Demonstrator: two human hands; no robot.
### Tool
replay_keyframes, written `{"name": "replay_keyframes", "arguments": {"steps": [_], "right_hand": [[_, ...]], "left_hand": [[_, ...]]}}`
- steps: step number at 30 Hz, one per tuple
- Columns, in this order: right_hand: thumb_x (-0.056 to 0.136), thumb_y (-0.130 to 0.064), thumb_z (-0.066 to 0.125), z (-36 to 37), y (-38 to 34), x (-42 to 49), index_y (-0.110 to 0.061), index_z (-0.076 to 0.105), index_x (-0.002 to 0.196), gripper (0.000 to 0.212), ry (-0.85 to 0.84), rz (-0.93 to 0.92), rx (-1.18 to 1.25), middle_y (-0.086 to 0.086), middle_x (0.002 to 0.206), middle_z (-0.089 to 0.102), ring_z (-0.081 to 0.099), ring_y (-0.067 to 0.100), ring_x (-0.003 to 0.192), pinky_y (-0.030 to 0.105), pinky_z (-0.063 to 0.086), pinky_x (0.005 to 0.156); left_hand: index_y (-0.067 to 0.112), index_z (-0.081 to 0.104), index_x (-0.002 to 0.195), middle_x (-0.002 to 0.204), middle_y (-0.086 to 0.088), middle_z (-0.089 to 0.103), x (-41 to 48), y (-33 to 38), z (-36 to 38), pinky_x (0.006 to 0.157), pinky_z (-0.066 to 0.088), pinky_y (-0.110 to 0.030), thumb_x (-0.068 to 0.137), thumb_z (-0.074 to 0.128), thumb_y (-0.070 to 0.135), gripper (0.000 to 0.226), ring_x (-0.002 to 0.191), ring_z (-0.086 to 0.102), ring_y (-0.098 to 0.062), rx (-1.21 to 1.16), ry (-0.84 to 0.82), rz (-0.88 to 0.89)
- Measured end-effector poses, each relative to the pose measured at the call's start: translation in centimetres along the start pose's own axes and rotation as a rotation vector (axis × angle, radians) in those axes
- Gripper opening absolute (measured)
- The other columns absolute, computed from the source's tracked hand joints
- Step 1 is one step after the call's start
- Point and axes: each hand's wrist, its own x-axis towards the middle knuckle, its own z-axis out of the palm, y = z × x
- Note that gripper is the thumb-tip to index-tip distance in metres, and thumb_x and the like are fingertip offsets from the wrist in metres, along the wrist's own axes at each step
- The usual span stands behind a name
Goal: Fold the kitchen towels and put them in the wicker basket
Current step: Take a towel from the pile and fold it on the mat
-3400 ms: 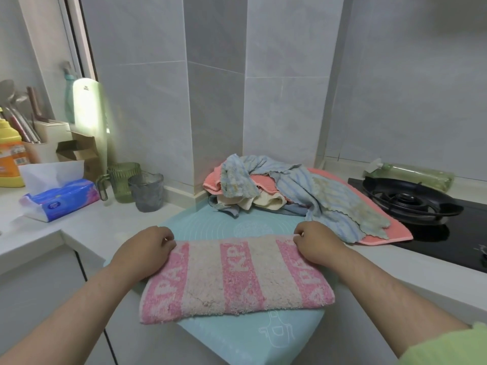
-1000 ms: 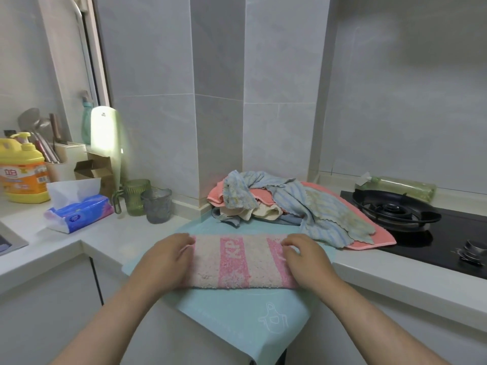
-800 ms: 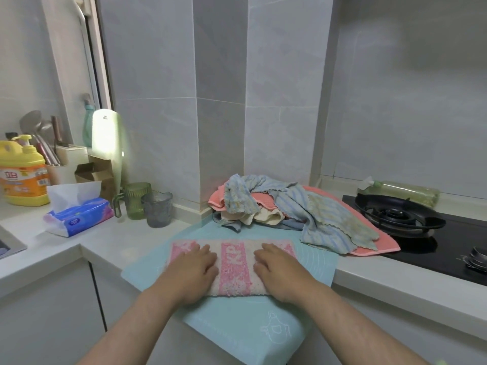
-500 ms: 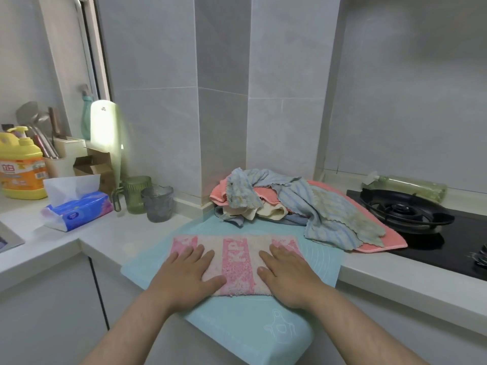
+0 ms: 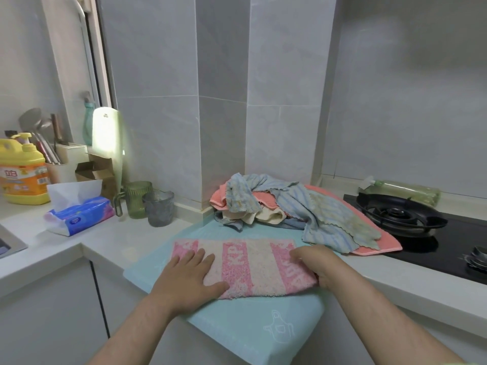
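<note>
Just one striped towel (image 5: 253,267) under two hands — left (image 5: 188,276), right (image 5: 320,264).

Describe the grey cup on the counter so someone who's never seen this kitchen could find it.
Find the tiled wall column rising from the white counter. Left of its base stand two ribbed cups. The grey cup is the right-hand one, with no handle showing; the green mug beside it has one.
</note>
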Motion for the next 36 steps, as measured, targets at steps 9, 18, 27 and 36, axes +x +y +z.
{"name": "replay_keyframes", "arguments": {"steps": [9,18,27,36], "right_hand": [[0.082,0.001,0.058,0.4,0.1,0.0,0.005,0.059,0.109,0.028,-0.14,0.055,0.193,0.023,0.094,0.073,0.072,0.038,0.082,0.049,0.056,0.084],[0.085,0.01,0.042,-6.2,2.0,-1.4,0.001,0.059,0.096,0.022,-0.171,-0.003,0.333,0.016,0.071,0.065,0.061,0.027,0.055,0.027,0.049,0.049],[0.085,0.01,0.035,-8.3,2.5,-0.6,0.0,0.058,0.122,0.044,-0.257,-0.055,0.469,0.024,0.113,0.069,0.067,0.04,0.104,0.049,0.055,0.087],[0.082,0.004,0.049,-4.0,-3.8,-2.4,-0.011,0.052,0.089,0.017,-0.238,-0.164,0.343,0.012,0.076,0.052,0.053,0.022,0.059,0.025,0.045,0.053]], "left_hand": [[0.028,0.005,0.157,0.164,0.0,-0.005,-0.6,1.1,-0.9,0.122,-0.001,-0.042,0.09,0.022,0.072,0.082,0.151,-0.005,-0.02,-0.009,-0.043,-0.022],[0.032,0.001,0.156,0.164,0.001,-0.008,0.8,9.0,-1.3,0.121,-0.004,-0.044,0.09,0.024,0.073,0.081,0.151,-0.008,-0.02,-0.066,-0.112,0.152],[0.039,-0.004,0.154,0.163,0.005,-0.013,1.9,11.6,-0.1,0.119,-0.008,-0.052,0.077,0.028,0.084,0.094,0.15,-0.013,-0.021,0.016,-0.14,0.209],[0.02,0.056,0.13,0.126,0.006,0.057,-0.5,9.5,-1.7,0.098,0.038,-0.029,0.098,0.043,0.051,0.047,0.119,0.053,-0.014,-0.827,0.249,0.02]]}}
